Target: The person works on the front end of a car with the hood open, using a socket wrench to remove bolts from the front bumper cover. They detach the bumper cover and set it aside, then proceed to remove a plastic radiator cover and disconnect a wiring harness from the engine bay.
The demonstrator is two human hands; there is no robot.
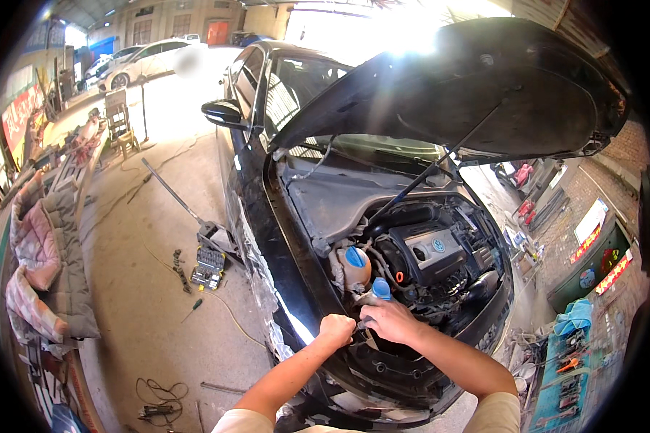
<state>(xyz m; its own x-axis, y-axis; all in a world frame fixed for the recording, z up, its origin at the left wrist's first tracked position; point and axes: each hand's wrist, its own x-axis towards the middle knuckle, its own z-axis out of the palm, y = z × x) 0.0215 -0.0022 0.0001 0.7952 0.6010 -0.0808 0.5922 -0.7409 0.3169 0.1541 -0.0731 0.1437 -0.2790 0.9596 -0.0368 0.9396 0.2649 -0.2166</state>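
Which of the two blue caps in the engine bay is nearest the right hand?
The lower blue cap, just beyond the right hand; the other blue cap sits farther off, on the rounded pale-orange tank.

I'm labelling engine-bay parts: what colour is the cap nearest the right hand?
Blue: the cap nearest the right hand, seen best in the head view.

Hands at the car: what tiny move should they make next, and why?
Maybe hold the left hand steady and shift the right hand back slightly. They sit close together at the front corner of the car, near the blue cap, and mostly hide what is between them, so that could give a clearer look.
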